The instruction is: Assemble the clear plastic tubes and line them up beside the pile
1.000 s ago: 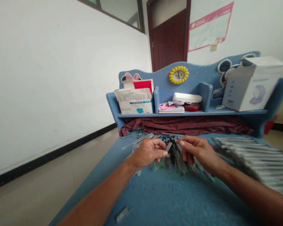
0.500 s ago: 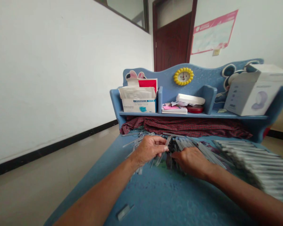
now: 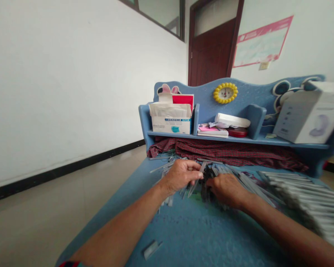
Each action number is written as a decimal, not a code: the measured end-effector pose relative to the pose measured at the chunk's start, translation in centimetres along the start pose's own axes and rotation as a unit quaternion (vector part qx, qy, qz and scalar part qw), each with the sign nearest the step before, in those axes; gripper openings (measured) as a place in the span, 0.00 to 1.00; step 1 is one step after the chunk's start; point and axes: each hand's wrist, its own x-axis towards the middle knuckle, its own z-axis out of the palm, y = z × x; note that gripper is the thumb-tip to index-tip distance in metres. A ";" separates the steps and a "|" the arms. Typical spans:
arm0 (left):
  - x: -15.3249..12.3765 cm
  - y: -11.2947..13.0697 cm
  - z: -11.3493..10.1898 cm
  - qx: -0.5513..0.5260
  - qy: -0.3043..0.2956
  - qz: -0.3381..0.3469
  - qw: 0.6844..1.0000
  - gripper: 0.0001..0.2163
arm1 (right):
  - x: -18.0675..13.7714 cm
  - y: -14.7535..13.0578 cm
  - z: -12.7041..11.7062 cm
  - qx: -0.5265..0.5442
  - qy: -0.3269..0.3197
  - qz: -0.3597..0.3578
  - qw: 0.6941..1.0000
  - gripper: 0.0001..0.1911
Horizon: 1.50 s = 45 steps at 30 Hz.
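Grey strips (image 3: 221, 171) lie heaped on the blue tabletop (image 3: 200, 230), below the shelf (image 3: 239, 139). One strip (image 3: 194, 184) is pinched in the closed left hand (image 3: 180, 177). The right hand (image 3: 228, 190) is curled into the heap, and whether anything is gripped cannot be told. The strip is best drawn out singly, with its neighbours pinned down.

Both your forearms reach forward and converge on the pile of strips (image 3: 221, 171). Your left hand (image 3: 180, 177) sits at the pile's left edge, fingers curled, thumb pressed toward the fingertips. Your right hand (image 3: 228, 189) lies knuckles-up on its near side, fingers bent down into it.
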 end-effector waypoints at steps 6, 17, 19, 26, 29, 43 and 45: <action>0.4 -0.8 -0.1 -0.002 -0.008 0.010 1.000 0.11 | -0.5 2.1 -1.8 0.143 0.109 -0.004 0.984 0.10; 0.2 -0.6 0.2 0.027 -0.053 0.017 0.998 0.09 | -1.2 3.9 -3.4 0.503 0.151 0.031 0.850 0.10; 0.2 -0.6 0.2 0.034 -0.054 0.019 0.998 0.08 | -1.3 3.9 -3.8 0.526 0.161 0.043 0.834 0.11; 0.1 -0.2 0.3 0.070 -0.049 0.021 0.996 0.09 | -1.5 4.0 -4.7 0.593 0.155 0.035 0.790 0.08; 0.1 -0.1 0.3 0.088 -0.045 0.019 0.995 0.09 | -1.5 4.0 -4.7 0.598 0.142 0.025 0.789 0.07; -0.1 -0.1 0.3 0.119 -0.072 0.031 0.990 0.10 | -0.9 3.5 -3.3 0.548 0.113 -0.005 0.829 0.08; -0.1 -0.1 0.3 0.119 -0.074 0.028 0.990 0.10 | -0.9 3.6 -3.3 0.552 0.110 -0.007 0.827 0.08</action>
